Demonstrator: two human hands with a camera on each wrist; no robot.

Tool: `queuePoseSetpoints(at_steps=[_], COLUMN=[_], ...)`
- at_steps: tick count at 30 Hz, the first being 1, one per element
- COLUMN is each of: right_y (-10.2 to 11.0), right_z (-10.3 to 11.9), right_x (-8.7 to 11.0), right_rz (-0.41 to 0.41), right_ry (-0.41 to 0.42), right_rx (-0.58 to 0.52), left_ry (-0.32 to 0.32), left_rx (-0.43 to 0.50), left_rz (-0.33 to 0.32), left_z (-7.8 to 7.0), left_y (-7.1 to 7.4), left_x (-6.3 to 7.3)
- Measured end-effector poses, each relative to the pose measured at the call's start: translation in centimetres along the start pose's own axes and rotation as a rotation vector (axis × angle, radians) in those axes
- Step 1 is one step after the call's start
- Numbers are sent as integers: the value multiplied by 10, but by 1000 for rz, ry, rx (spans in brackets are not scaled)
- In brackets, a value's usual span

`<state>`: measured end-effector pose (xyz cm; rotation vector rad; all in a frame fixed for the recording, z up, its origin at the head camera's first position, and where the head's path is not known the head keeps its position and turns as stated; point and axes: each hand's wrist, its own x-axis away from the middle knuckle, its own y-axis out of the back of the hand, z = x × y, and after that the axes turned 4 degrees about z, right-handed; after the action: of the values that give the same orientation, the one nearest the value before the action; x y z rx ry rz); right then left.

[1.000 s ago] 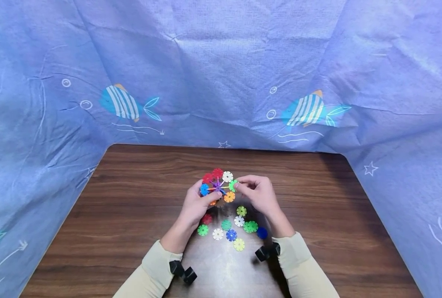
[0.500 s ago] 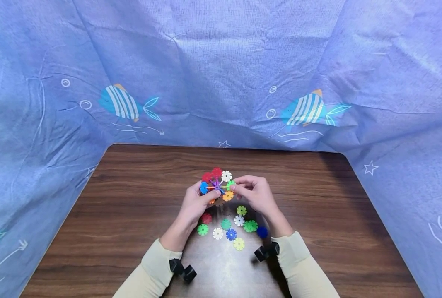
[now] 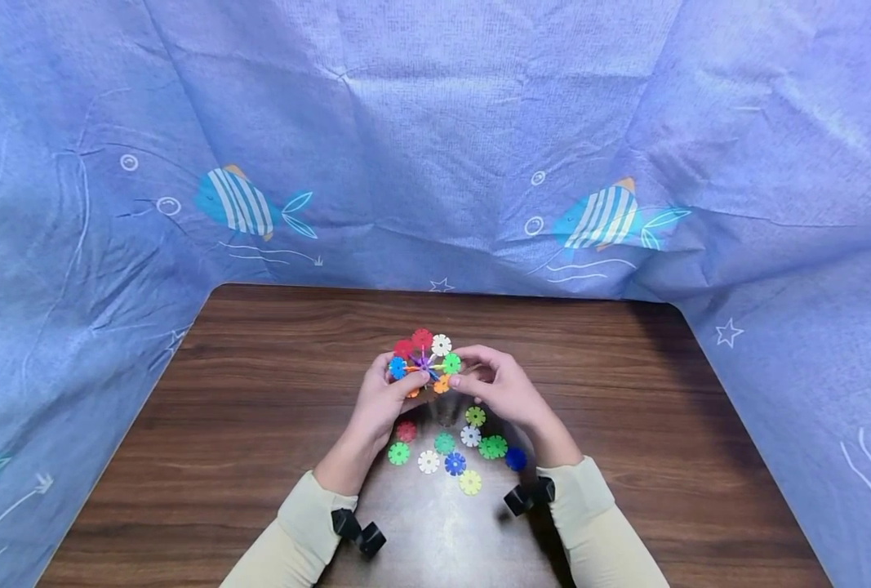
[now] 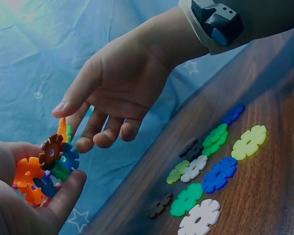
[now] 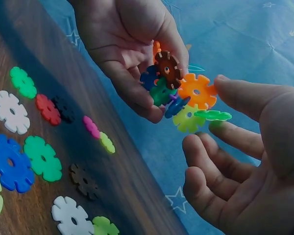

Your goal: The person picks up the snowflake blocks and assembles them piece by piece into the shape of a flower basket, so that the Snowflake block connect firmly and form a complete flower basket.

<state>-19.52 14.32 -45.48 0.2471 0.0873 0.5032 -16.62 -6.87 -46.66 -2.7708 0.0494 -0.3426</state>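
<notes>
In the head view, my left hand (image 3: 376, 400) grips a flower-like model of interlocking snowflake discs (image 3: 424, 363), thumb on its near side. Purple pieces form the hub, with red, white, green, blue and orange discs around it. My right hand (image 3: 508, 392) is at the model's right side. In the right wrist view, its thumb touches the edge of an orange disc (image 5: 205, 99), and the index fingertip lies at a green disc (image 5: 215, 116) seen edge-on. The other right fingers curl loosely below. A brown disc (image 5: 172, 78) faces the right wrist camera, by the left fingers.
Several loose discs lie on the wooden table (image 3: 273, 367) below the hands, among them a red disc (image 3: 406, 431), a blue disc (image 3: 450, 467), a yellow disc (image 3: 469, 487) and a dark blue disc (image 3: 516, 460). A blue fish-print cloth (image 3: 435, 147) hangs behind the table.
The model has shifted slightly left and up in my left hand. My right thumb has come off the green disc and moved down to the orange disc below it.
</notes>
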Motion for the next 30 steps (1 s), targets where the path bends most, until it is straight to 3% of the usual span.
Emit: queuePoseSetpoints(at_steps=[5,10,13,19,22,25,30], right_y=[-4,-6,-6,-6,-4,-2,-1], right_z=[0,2,1,0,0,-1,0], right_x=[-1,0,-1,-2,-1,0,0], right_rz=[2,-22,-51,-117,-135,-162,-210], right_ry=[-38,-67,-83,-106,-104,-118,-145], right_rx=[-41,-157,-225,-284,-328,-332,-271], left_ry=[-3,-14,-10,57,75,6,-241], left_rx=[-3,-13,-24,46,49,-50,-369], left_rz=[-10,-11,17,106,104,36,-105], left_z=[-1,-1,-2,-5,-4,-4,-8], left_y=[0,1,1,4,5,3,-3], left_x=[1,1,2,4,3,3,9])
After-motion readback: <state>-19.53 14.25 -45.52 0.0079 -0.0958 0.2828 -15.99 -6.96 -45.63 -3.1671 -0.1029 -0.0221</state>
